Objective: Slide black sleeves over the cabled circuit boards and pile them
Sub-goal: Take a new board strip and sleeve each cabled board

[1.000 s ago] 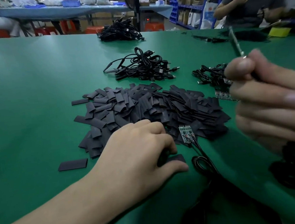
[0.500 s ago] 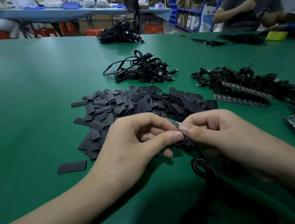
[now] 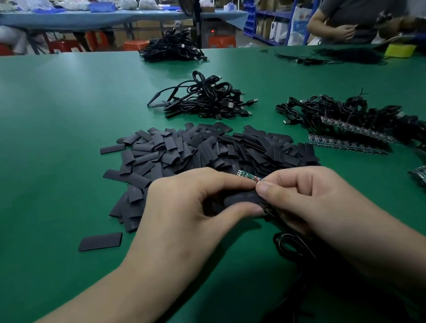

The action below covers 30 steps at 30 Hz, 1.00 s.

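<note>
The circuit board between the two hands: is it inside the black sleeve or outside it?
Outside. The circuit board shows bare green above the black sleeve, which the left hand pinches; the right hand pinches the board.

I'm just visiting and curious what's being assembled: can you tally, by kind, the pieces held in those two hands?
Black sleeve, in the left hand: 1
Cabled circuit board, pinched by the right hand: 1
Total: 2

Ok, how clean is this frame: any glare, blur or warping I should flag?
Head view: sharp on the left hand holding a sleeve and the right hand pinching the circuit board; pale sheen on the table far left; wide-angle stretch toward the edges; person top right soft; cable under the right wrist lost in shadow.
</note>
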Each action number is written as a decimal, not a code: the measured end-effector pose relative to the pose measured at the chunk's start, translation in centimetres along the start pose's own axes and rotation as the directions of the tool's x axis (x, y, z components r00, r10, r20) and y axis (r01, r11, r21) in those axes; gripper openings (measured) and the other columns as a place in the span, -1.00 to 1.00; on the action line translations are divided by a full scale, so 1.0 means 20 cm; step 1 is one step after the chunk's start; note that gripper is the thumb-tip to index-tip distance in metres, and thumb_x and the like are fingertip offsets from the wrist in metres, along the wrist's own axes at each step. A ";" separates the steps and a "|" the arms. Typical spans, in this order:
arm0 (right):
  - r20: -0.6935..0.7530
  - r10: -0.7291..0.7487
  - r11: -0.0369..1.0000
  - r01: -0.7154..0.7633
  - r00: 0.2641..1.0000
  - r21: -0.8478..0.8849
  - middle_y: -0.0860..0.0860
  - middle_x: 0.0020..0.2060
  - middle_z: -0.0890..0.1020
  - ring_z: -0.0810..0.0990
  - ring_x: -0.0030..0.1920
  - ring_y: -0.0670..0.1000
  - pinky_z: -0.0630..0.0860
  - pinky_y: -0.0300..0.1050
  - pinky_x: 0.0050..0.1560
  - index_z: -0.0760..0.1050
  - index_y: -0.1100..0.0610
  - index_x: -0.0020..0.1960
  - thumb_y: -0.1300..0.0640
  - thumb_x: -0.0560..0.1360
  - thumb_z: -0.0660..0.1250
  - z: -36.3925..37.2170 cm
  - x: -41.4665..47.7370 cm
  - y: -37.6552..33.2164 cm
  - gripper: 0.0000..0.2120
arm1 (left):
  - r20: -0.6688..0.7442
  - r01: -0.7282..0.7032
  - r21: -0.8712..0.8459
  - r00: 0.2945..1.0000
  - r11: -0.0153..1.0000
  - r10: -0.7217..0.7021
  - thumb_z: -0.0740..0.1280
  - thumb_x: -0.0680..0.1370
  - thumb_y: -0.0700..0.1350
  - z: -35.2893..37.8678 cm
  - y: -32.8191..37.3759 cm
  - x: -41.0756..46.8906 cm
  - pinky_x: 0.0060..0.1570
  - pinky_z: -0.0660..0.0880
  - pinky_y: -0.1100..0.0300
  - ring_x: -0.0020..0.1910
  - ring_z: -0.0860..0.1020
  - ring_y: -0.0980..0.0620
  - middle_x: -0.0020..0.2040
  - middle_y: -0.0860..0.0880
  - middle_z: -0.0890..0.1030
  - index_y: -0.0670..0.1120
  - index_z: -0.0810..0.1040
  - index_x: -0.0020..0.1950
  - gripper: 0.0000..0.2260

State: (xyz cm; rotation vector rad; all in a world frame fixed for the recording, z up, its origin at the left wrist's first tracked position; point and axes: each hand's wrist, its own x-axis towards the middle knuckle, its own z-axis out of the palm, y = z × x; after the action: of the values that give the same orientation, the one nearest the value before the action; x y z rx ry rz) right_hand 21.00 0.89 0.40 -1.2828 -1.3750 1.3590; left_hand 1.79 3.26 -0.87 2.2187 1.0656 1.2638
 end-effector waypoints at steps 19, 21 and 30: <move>-0.017 -0.200 0.925 0.183 0.980 -0.334 -0.05 -0.51 0.25 0.18 -0.49 -0.05 0.14 -0.28 -0.50 0.62 0.01 -0.24 -0.21 0.50 0.25 -0.11 0.03 0.01 -0.65 | -0.040 0.213 -0.253 0.972 0.944 -0.230 0.50 0.33 0.21 -0.01 -0.10 0.03 -0.11 0.65 -0.05 -0.18 0.71 -0.10 -0.23 0.06 0.74 0.25 0.72 -0.04 -0.77; -0.013 -0.171 0.945 0.161 0.985 -0.285 -0.06 -0.52 0.25 0.17 -0.50 -0.05 0.13 -0.28 -0.51 0.61 0.03 -0.25 -0.21 0.50 0.26 -0.11 0.03 0.01 -0.64 | -0.031 0.217 -0.267 0.972 0.939 -0.234 0.50 0.33 0.21 0.00 -0.10 0.03 -0.11 0.65 -0.05 -0.18 0.71 -0.08 -0.23 0.07 0.74 0.24 0.72 -0.04 -0.77; 0.029 -0.224 0.865 0.212 0.974 -0.454 -0.06 -0.50 0.27 0.17 -0.47 -0.06 0.11 -0.23 -0.47 0.62 -0.02 -0.21 -0.25 0.52 0.24 -0.12 0.02 0.01 -0.64 | -0.015 0.163 -0.199 0.985 0.966 -0.170 0.59 0.30 0.12 -0.01 -0.09 0.02 -0.11 0.59 0.32 -0.23 0.68 0.21 -0.22 0.22 0.72 0.17 0.74 -0.11 -0.80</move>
State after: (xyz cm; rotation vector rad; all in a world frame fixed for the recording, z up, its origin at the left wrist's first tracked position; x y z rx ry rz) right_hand 23.25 1.74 0.38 -1.3786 -1.8338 0.8881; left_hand 1.07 4.72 -1.62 1.9266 1.0646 1.2761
